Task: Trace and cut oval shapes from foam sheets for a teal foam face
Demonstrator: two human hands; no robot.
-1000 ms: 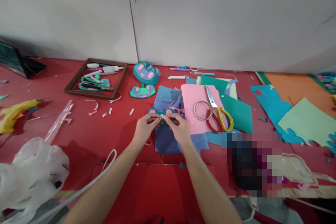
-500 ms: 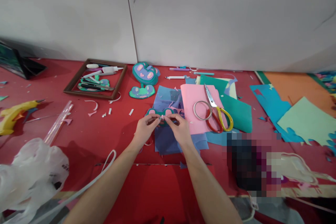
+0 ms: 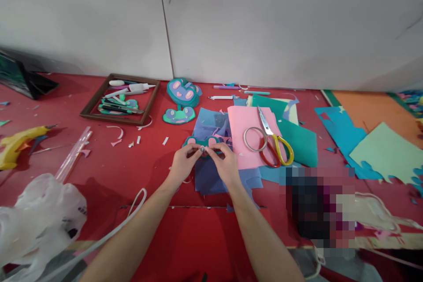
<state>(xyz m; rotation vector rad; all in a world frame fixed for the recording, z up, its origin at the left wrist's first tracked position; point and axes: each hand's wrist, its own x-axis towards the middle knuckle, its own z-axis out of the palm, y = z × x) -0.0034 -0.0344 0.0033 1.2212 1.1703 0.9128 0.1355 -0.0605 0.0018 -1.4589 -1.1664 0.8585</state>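
Note:
My left hand [image 3: 183, 162] is closed in a pinch, thumb against forefinger. Facing it, my right hand [image 3: 226, 162] pinches too, and the fingertips almost meet. Between them is a tiny pale pink piece [image 3: 205, 148] with a greyish spot beside it, too small to make out fully. Just behind the fingers lies a dark green foam or felt shape with pink patches [image 3: 212, 140], partly hidden by my hands. Beneath are blue sheets [image 3: 208, 174]. Right of my right hand, scissors with red and yellow handles [image 3: 276, 145] and a tape ring [image 3: 255, 139] rest on pink sheets [image 3: 238, 141].
A brown frame tray [image 3: 86, 110] holds pens and a cutter. Frog-like green cut-outs [image 3: 179, 116] lie near the wall. At left are a yellow glue gun [image 3: 20, 143], clear sticks [image 3: 74, 154] and a plastic bag [image 3: 49, 216]. Coloured sheets [image 3: 386, 152] spread at right.
My hands stay in nearly the same place. The fingertips have shifted slightly around the tiny piece, and a greyish spot now shows at the left fingertips.

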